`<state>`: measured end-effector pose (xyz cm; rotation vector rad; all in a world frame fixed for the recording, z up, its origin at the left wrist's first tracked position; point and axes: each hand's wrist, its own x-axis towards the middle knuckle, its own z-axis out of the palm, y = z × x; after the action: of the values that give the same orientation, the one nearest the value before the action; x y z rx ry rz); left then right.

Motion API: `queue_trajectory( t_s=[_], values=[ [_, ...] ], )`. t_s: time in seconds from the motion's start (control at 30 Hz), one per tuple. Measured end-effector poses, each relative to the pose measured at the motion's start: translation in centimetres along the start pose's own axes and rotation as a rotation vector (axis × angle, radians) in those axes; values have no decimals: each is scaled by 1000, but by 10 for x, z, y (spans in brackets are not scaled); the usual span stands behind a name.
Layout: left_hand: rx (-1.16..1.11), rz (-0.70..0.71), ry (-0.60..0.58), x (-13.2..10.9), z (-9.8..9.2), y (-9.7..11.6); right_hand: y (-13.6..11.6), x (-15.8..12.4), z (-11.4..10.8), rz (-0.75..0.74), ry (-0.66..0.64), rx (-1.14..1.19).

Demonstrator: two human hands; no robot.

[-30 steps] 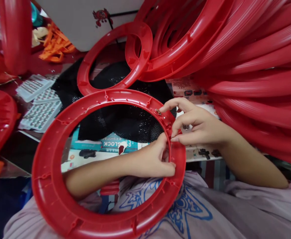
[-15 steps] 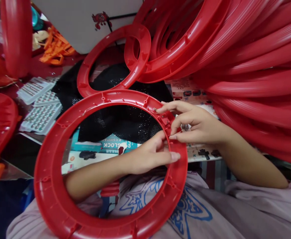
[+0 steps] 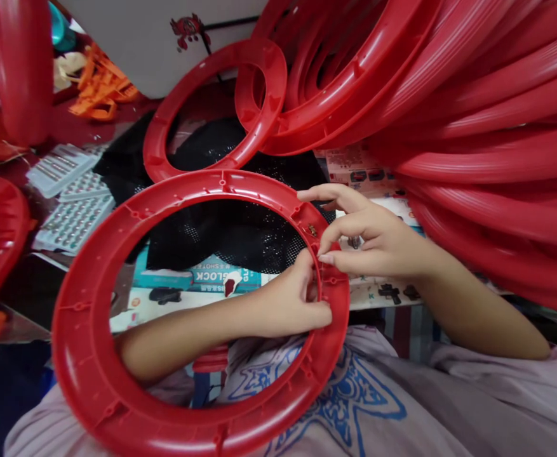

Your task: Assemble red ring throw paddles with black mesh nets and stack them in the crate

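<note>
A large red plastic ring (image 3: 80, 304) is tilted over my lap, its ribbed hollow side facing me. My left hand (image 3: 297, 304) comes through the ring's opening, with fingers and thumb around its right-hand rim. At the upper right of the same rim is my right hand (image 3: 368, 238). Its thumb and a bent finger meet at the inner edge, and whatever they pinch is too small to make out. The forefinger stretches along the outer edge. A small brass-coloured metal piece (image 3: 312, 230) sits in the ring's channel just beside those fingers.
Big red hoops (image 3: 488, 165) are piled at the right. A smaller red ring (image 3: 157, 143) leans behind, near black mesh cloth (image 3: 221, 235). At left lie trays of small metal parts (image 3: 75, 222), orange plastic pieces (image 3: 100, 89) and another red ring (image 3: 9, 247). Printed cardboard (image 3: 183, 279) lies beneath.
The large ring has turned slightly clockwise and shifted a little left. My left thumb has curled in. The brass-coloured piece has moved down the rim, away from my right forefinger.
</note>
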<state>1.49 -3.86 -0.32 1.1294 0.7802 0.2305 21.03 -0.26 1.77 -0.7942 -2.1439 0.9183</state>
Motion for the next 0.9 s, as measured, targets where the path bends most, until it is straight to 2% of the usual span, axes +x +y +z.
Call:
queue_trajectory(
  t_s=[0.17, 0.3, 0.43, 0.6, 0.77, 0.9],
  values=[
    [-32, 22, -62, -3, -2, -4, 2, 1, 0, -20, -36, -123],
    [-234, 29, -106, -2, 0, 0, 3, 0, -1, -80, -48, -130],
    [-380, 52, -34, 3, 1, 6, 6, 0, -1, -94, -33, -118],
    [-356, 69, 139, 10, 0, 3, 9, 1, 3, -107, -34, -115],
    [-233, 112, 115, 12, 1, 3, 10, 2, 8, -83, -24, -82],
    [-264, 150, 79, 10, -1, 7, 9, 0, 5, -153, -27, -130]
  ],
)
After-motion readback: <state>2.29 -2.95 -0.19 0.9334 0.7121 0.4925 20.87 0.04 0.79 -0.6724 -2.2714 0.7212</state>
